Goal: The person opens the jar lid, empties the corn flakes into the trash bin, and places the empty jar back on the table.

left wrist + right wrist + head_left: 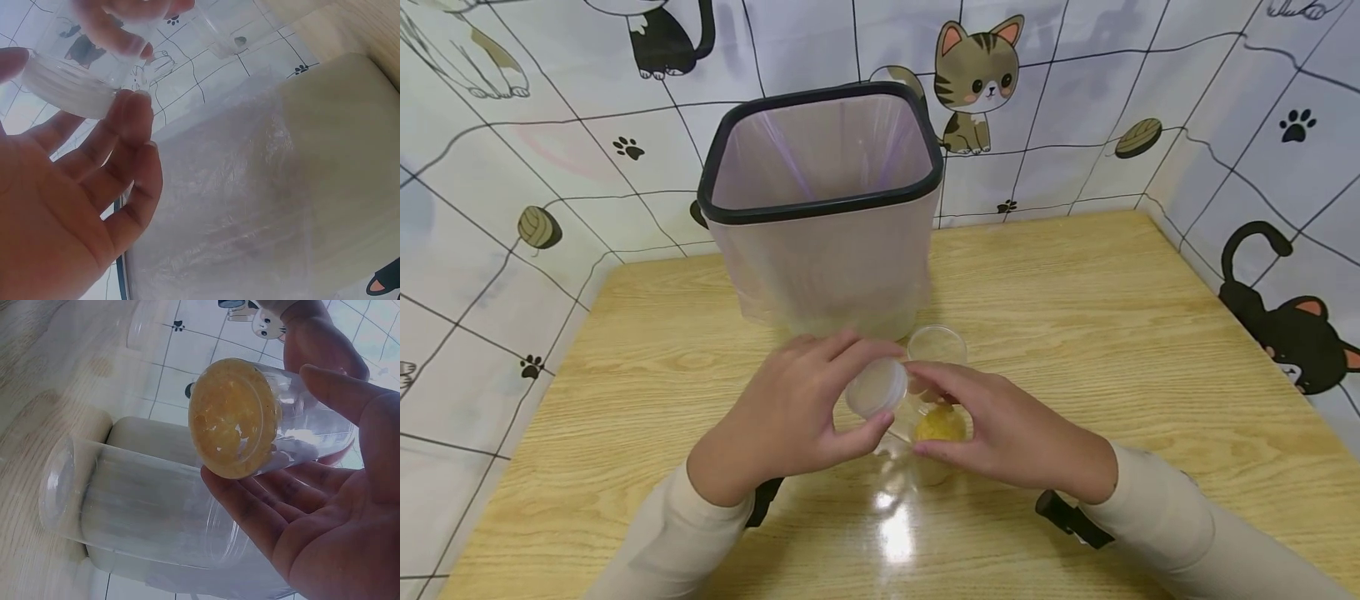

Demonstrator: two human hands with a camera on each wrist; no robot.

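My left hand (797, 408) holds a whitish round lid (876, 388) between thumb and fingers at the mouth of a clear jar. Yellow stuff (231, 419) covers the bottom of this jar (306, 419), which lies tilted in my right hand (1007, 421), thumb on one side and fingers on the other. From the left wrist view, the lid (69, 87) sits against the jar's end; whether it is fastened I cannot tell. A second clear container (144, 506) stands on the table just behind the hands, partly hidden by them in the head view.
A tall pale bin (827, 267) with a black rim and a thin plastic liner (219, 187) stands behind the hands on the wooden table (1075, 317). Cat-patterned sheeting (1075, 100) rises along the table's back and both sides.
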